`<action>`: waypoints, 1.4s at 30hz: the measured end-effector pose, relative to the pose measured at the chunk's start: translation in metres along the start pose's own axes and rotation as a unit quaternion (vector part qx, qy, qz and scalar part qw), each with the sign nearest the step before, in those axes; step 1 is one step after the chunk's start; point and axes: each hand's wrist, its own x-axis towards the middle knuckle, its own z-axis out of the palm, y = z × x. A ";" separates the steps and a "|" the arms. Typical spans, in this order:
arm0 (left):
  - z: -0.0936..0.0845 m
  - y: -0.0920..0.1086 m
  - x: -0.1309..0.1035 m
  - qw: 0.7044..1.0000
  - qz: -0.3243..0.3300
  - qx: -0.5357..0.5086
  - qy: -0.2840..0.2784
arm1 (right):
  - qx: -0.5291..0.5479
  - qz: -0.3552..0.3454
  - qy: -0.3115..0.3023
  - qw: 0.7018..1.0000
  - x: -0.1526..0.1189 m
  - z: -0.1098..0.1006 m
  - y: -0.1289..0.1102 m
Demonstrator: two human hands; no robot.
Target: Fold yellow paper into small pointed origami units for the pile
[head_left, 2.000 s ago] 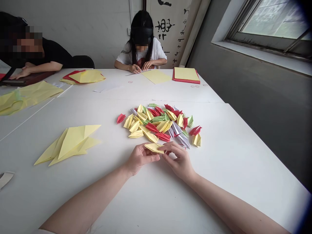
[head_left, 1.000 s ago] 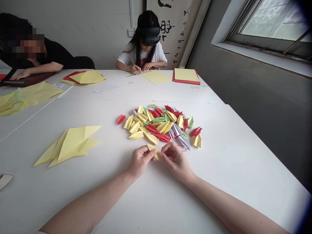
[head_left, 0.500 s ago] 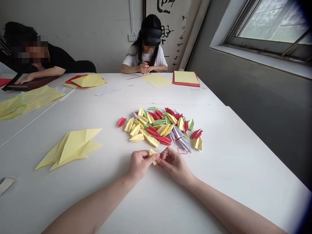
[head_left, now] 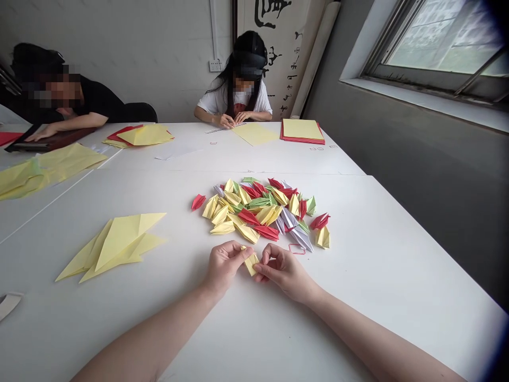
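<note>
A small folded yellow paper piece [head_left: 251, 262] is pinched between both hands, just in front of a pile of folded paper pieces. My left hand [head_left: 225, 265] grips its upper left edge with thumb and fingers. At its lower right side, my right hand [head_left: 284, 270] has it between thumb and curled fingers. The pile [head_left: 260, 202] holds several yellow, red, green and pale purple pieces. Larger folded yellow sheets [head_left: 119, 244] lie overlapped on the white table [head_left: 358, 297] to the left.
Across the table one person [head_left: 242, 98] leans over a yellow sheet [head_left: 254, 133]. Another person [head_left: 99, 98] rests an arm on a dark red board at the far left. Stacked yellow and red paper [head_left: 302, 131] sits at the back right. A white object [head_left: 10, 305] is at the left edge.
My hands have moved slightly apart, and more of the yellow piece shows between them. The person opposite has lowered the writing hand towards the table.
</note>
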 end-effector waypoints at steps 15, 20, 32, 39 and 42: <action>0.005 -0.002 -0.005 0.996 0.016 0.030 -0.083 | 0.051 -0.070 0.055 0.995 0.004 -0.003 0.001; -0.002 -0.003 0.001 0.994 0.009 0.063 -0.086 | 0.072 -0.071 0.026 0.995 0.004 -0.005 0.001; 0.005 0.001 -0.009 0.980 0.064 0.155 -0.111 | -0.039 -0.091 -0.024 0.995 0.001 0.001 0.011; 0.003 -0.001 -0.007 0.976 0.059 0.153 -0.140 | -0.066 -0.092 -0.048 0.992 -0.003 0.002 0.010; 0.003 -0.003 -0.010 0.975 0.087 0.164 -0.119 | -0.078 -0.091 -0.039 0.992 -0.003 0.003 0.006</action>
